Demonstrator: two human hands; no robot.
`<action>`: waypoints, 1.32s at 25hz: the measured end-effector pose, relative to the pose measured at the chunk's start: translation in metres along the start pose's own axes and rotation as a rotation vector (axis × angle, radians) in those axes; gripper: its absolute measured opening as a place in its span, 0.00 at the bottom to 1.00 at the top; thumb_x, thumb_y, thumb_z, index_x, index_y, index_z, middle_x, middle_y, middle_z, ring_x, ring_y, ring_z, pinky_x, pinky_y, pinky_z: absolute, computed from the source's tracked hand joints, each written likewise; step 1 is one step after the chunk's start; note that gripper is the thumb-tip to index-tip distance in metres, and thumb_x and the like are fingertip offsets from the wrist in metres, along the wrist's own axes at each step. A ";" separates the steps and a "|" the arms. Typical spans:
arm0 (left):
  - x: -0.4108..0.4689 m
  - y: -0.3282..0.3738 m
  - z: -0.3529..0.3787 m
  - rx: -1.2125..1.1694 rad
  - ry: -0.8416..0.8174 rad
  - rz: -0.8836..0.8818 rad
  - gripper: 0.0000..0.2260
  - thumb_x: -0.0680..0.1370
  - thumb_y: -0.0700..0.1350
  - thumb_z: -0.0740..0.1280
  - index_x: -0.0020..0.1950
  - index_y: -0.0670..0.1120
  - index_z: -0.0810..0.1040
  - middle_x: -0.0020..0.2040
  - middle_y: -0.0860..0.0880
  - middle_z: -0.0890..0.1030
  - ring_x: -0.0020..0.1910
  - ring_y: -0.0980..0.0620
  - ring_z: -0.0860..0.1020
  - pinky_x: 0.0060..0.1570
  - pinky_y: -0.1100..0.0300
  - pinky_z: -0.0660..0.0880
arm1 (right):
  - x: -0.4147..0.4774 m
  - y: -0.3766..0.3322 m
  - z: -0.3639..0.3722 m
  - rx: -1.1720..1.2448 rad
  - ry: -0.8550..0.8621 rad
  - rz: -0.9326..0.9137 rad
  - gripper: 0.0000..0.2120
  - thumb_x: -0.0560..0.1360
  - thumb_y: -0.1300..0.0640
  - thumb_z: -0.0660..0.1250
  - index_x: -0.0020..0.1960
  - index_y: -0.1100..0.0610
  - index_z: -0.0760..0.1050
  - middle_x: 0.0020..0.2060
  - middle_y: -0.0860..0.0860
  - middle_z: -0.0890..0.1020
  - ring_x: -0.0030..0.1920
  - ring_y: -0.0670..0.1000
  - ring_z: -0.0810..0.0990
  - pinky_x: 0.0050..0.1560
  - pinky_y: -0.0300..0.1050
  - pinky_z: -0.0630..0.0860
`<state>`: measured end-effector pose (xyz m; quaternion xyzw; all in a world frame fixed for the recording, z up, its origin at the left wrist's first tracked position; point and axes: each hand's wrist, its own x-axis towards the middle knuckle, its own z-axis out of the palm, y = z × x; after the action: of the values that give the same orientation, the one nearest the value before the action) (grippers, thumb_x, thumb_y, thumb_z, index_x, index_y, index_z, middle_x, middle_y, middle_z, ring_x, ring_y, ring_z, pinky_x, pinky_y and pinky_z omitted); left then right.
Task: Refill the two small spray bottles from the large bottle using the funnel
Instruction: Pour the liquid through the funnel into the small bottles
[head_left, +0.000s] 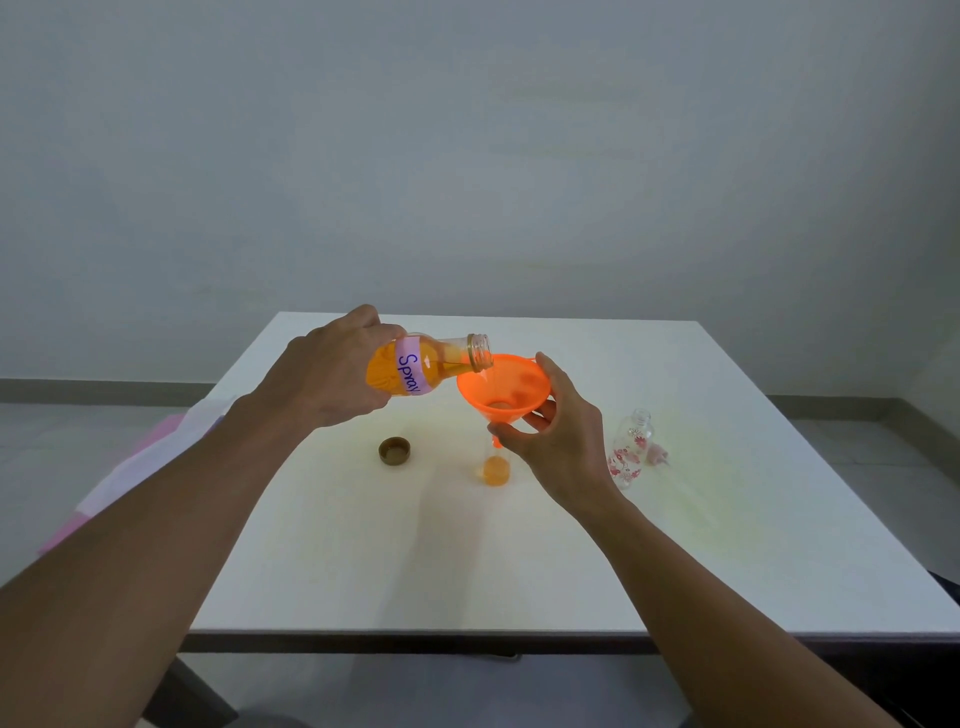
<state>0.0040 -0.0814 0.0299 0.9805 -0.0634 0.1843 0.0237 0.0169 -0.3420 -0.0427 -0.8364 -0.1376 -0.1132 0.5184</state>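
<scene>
Head view: large bottle (415, 366) tipped, mouth rightward over funnel (501, 395).

Soft, even, fairly dim light with a cool grey cast covers the wall (467, 156) beyond the left hand (332, 374) and right hand (563, 431). The white desk (363, 571) is the brightest surface and shows no hard glare. Only faint, diffuse shadows lie beneath the hands. Wide-angle distortion stretches the frame's edges, and detail is slightly soft throughout.
</scene>
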 end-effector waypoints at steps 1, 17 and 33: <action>0.000 0.000 0.000 0.002 -0.002 -0.001 0.30 0.68 0.51 0.75 0.68 0.56 0.71 0.52 0.55 0.70 0.48 0.48 0.77 0.39 0.55 0.73 | 0.000 0.000 0.000 0.003 0.000 0.003 0.47 0.66 0.56 0.82 0.79 0.52 0.62 0.69 0.50 0.75 0.54 0.44 0.77 0.50 0.27 0.72; -0.001 0.004 -0.004 0.009 -0.007 -0.008 0.30 0.68 0.50 0.76 0.68 0.55 0.72 0.53 0.54 0.70 0.47 0.48 0.77 0.38 0.56 0.73 | -0.001 -0.001 -0.001 0.011 -0.001 0.006 0.47 0.66 0.57 0.83 0.79 0.52 0.62 0.70 0.50 0.75 0.55 0.44 0.78 0.54 0.34 0.75; -0.001 0.007 -0.009 0.016 -0.010 -0.012 0.29 0.68 0.50 0.75 0.68 0.55 0.72 0.52 0.54 0.71 0.47 0.47 0.77 0.38 0.55 0.72 | 0.002 0.002 0.001 0.007 0.000 0.012 0.47 0.66 0.57 0.82 0.78 0.52 0.62 0.69 0.49 0.75 0.53 0.43 0.77 0.45 0.21 0.70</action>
<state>-0.0012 -0.0875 0.0384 0.9820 -0.0561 0.1796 0.0165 0.0192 -0.3415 -0.0446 -0.8353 -0.1332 -0.1097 0.5220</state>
